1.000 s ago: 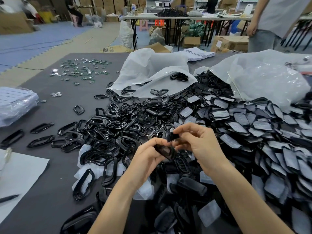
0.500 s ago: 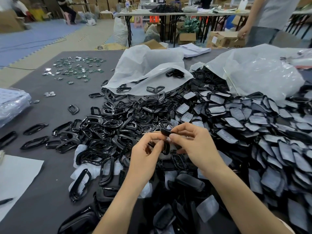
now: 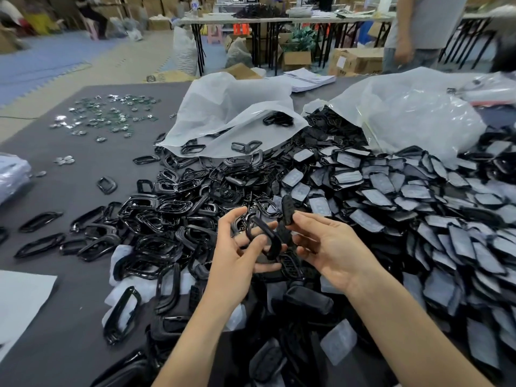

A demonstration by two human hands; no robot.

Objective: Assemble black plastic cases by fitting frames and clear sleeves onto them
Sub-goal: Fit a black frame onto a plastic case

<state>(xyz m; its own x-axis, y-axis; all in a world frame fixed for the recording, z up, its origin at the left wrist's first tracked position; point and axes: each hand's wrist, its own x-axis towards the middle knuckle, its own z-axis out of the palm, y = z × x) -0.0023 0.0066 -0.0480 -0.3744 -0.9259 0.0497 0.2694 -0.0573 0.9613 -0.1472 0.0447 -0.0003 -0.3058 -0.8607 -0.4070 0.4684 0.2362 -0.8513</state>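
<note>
My left hand [image 3: 240, 255] holds a glossy black frame [image 3: 265, 238] between thumb and fingers, above the middle of the table. Just to its right, my right hand [image 3: 332, 247] pinches a matt black plastic case [image 3: 287, 212] that stands nearly upright, its lower end close to the frame. A heap of loose black frames [image 3: 173, 210] lies to the left. Cases with clear sleeves [image 3: 418, 208] are piled to the right.
Two crumpled plastic bags [image 3: 231, 113] [image 3: 413, 113] lie behind the heaps. Small shiny metal parts [image 3: 109, 113] are scattered far left on the grey table [image 3: 55, 275]. White paper [image 3: 22, 300] lies near left. A person stands at the back right.
My hands have drawn apart. The frame and the case, held together before, are now separate, with the frame in my left hand and the case raised in my right.
</note>
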